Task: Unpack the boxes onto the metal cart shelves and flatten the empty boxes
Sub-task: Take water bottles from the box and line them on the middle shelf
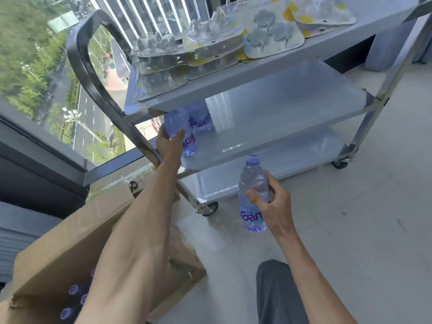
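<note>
A clear plastic water bottle (181, 132) with a purple label stands at the near left corner of the metal cart's middle shelf (280, 127), and the person's left hand (169, 142) is on it, thumb across the front and fingers wrapped round the far side. A second bottle (201, 118) of the same kind stands just behind it, touching or nearly so, half tucked under the top shelf (257, 69). The right hand (272, 204) grips a third bottle (253, 195) by its ribbed middle, fingers curled tight around it, holding it upright in the air in front of the cart's bottom shelf (268, 174); its cap is pale purple and its crinkled walls catch the light.

The cart is smooth, pale grey sheet metal with polished steel uprights, a dark curved handle (86, 57) at the left end and small black castors (209, 209). On the top shelf lie flat blister packs (273, 36), clear moulded plastic on card with yellow spots, overlapping one another in a loose row.

Near left, on the floor, sits an open brown cardboard box (70, 249) with its flaps raised and one edge torn; the round purple caps of more bottles (74, 298) show inside, packed close. Under the right forearm is a knee (278, 291) in dark grey cloth. The floor (350, 230) is pale and matte. Behind the cart a large window (46, 78) looks down on trees and a road far below.
</note>
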